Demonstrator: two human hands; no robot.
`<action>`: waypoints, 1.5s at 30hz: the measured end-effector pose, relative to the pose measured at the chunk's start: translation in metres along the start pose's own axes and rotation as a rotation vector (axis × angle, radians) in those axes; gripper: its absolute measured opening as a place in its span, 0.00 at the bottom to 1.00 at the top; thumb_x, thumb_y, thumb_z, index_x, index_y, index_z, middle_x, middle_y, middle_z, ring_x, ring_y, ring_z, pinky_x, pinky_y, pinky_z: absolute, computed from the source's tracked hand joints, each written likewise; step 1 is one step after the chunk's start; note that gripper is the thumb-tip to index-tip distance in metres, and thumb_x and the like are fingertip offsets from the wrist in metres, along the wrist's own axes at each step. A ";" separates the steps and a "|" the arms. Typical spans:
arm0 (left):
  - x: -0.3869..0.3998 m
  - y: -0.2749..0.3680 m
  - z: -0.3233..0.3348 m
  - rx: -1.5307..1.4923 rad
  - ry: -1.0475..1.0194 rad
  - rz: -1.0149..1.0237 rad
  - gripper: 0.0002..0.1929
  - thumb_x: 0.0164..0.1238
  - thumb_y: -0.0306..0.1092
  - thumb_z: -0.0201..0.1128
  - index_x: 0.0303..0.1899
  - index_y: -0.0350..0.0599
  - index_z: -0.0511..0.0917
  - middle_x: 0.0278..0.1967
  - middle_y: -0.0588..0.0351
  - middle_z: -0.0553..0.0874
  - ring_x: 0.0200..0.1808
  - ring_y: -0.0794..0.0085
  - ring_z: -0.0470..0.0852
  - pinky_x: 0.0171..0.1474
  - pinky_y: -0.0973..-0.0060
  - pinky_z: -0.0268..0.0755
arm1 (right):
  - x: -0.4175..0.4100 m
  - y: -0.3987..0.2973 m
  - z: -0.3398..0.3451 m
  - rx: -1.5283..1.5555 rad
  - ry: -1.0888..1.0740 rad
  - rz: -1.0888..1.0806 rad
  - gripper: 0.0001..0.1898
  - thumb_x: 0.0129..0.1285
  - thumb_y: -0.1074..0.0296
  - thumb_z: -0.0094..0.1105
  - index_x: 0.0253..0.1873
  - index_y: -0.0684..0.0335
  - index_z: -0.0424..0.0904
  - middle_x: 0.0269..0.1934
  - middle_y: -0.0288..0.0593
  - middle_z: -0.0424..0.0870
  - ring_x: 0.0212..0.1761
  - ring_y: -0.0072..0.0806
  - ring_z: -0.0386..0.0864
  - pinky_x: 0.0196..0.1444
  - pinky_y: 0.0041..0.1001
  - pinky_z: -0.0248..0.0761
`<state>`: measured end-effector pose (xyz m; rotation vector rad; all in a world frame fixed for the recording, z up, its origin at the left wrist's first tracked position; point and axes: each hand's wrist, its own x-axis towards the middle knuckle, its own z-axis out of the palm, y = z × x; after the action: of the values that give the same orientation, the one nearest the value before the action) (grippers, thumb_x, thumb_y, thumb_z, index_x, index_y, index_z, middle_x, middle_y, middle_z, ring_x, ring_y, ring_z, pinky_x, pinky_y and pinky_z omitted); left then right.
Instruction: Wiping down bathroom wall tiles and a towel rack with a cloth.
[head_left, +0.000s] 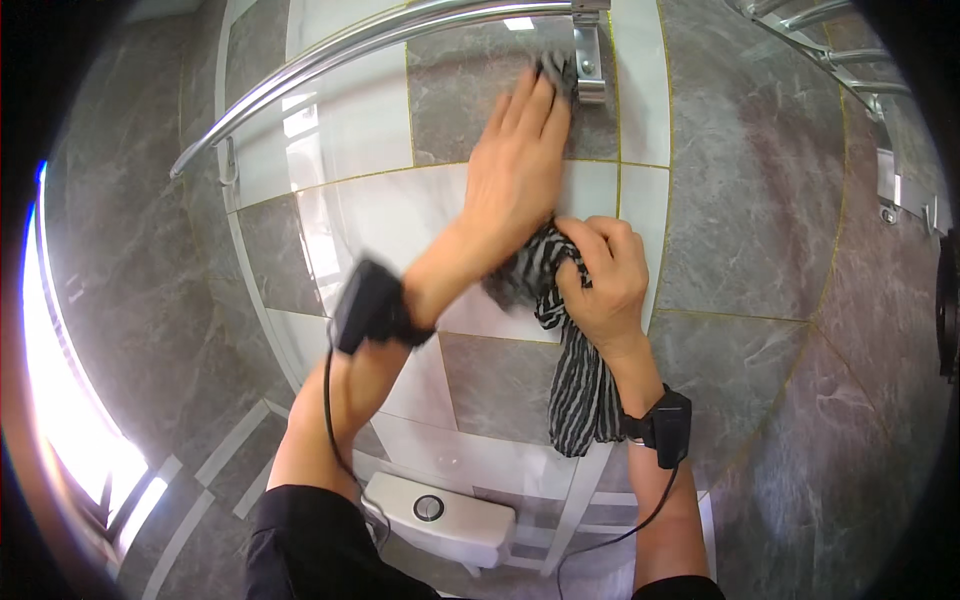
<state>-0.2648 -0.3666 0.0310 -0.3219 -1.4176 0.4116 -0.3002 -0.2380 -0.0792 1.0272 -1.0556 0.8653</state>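
A thin black-and-grey striped cloth (577, 375) is stretched between my two hands in front of a tiled wall (360, 225). My left hand (521, 150) lies nearly flat, fingers extended upward, holding one bunched end of the cloth against a grey tile. Its fingertips are just left of the metal bracket (590, 56) of a towel rack and look slightly blurred. Lower and to the right, my right hand (611, 281) grips a gathered part of the same cloth between thumb and fingers. The cloth's loose end hangs down below that hand.
The rack's chrome rails (360, 56) run leftward from the bracket. A white toilet cistern (442, 517) with a round button stands below. Another metal rack (832, 45) is at upper right, above a hook plate (900, 187). Cables (330, 405) trail from both wrist devices.
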 end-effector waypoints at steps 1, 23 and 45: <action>-0.012 0.007 -0.006 0.021 0.028 0.077 0.17 0.60 0.26 0.54 0.51 0.36 0.76 0.55 0.45 0.79 0.61 0.54 0.75 0.64 0.54 0.64 | -0.001 0.000 -0.001 -0.006 -0.001 -0.001 0.19 0.45 0.75 0.63 0.46 0.57 0.81 0.37 0.40 0.75 0.33 0.37 0.73 0.36 0.34 0.68; 0.040 -0.018 0.001 -0.058 0.037 0.045 0.19 0.65 0.31 0.57 0.56 0.34 0.70 0.61 0.39 0.73 0.67 0.45 0.66 0.69 0.53 0.57 | 0.003 0.001 -0.003 0.022 0.028 0.037 0.19 0.45 0.77 0.62 0.46 0.59 0.81 0.37 0.41 0.76 0.35 0.38 0.74 0.38 0.34 0.69; 0.002 -0.101 -0.030 0.329 0.028 0.037 0.20 0.64 0.37 0.58 0.52 0.31 0.75 0.52 0.37 0.78 0.59 0.47 0.74 0.66 0.50 0.59 | 0.005 -0.004 0.000 -0.010 0.015 0.017 0.18 0.45 0.75 0.64 0.46 0.59 0.82 0.37 0.40 0.77 0.36 0.37 0.74 0.39 0.33 0.69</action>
<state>-0.2265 -0.4542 0.0748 -0.0857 -1.2931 0.6584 -0.2951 -0.2391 -0.0753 1.0033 -1.0568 0.8787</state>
